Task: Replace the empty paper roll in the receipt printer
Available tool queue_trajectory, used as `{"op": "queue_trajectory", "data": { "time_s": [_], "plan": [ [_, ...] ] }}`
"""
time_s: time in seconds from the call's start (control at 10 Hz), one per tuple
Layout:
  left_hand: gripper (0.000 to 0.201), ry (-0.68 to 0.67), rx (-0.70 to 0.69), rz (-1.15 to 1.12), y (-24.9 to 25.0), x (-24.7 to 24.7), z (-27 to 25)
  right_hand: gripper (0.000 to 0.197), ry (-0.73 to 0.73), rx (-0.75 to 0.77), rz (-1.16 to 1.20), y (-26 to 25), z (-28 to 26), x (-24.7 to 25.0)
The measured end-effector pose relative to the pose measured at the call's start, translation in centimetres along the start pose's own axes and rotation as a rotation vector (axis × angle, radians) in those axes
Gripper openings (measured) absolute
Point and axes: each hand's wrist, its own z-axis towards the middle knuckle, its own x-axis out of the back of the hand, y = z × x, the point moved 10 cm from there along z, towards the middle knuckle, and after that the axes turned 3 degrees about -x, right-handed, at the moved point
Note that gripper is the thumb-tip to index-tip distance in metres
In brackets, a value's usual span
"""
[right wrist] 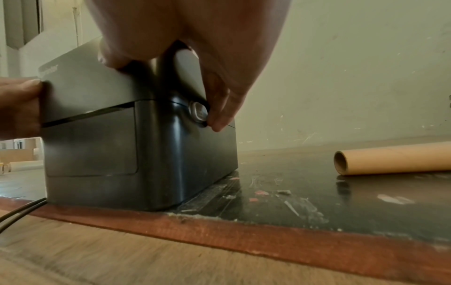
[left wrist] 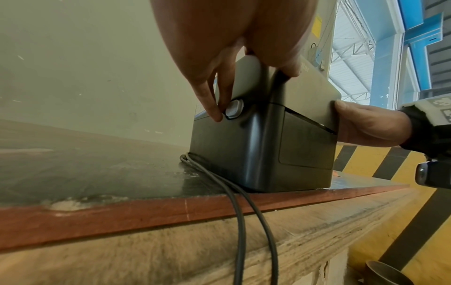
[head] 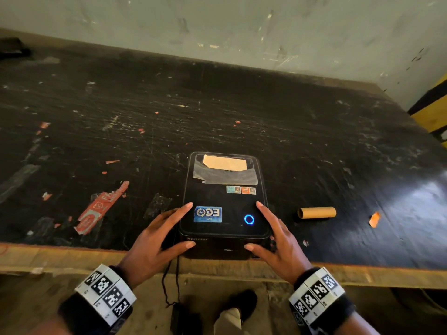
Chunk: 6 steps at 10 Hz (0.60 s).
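The black receipt printer (head: 225,209) stands at the table's front edge, lid down, a blue ring light (head: 249,219) glowing on top. My left hand (head: 157,235) lies against its left side, straight fingers (left wrist: 214,113) touching the round side button (left wrist: 234,109), thumb on the front. My right hand (head: 275,235) mirrors it, a fingertip (right wrist: 219,121) on the right side button (right wrist: 198,113). An empty brown cardboard core (head: 316,212) lies on the table right of the printer, also in the right wrist view (right wrist: 395,160). I see no new paper roll.
The scratched black table (head: 121,122) ends in a wooden front edge (head: 72,257), with a wall behind it. The printer's black cable (head: 167,281) hangs over that edge to the floor. A yellow-and-black striped post (head: 433,112) stands at the far right. My shoe (head: 242,303) is below.
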Motion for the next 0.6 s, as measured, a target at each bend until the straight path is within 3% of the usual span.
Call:
{"op": "queue_trajectory", "data": {
  "time_s": [0.5, 0.6],
  "plan": [
    [0.079, -0.019, 0.002, 0.017, 0.3, 0.1, 0.2, 0.085, -0.037, -0.051, -0.003, 0.1, -0.1, -0.2],
    [0.080, 0.005, 0.040, 0.029, 0.4, 1.0, -1.2, 0.079, 0.036, -0.078, 0.014, -0.2, -0.7, 1.3]
  ]
}}
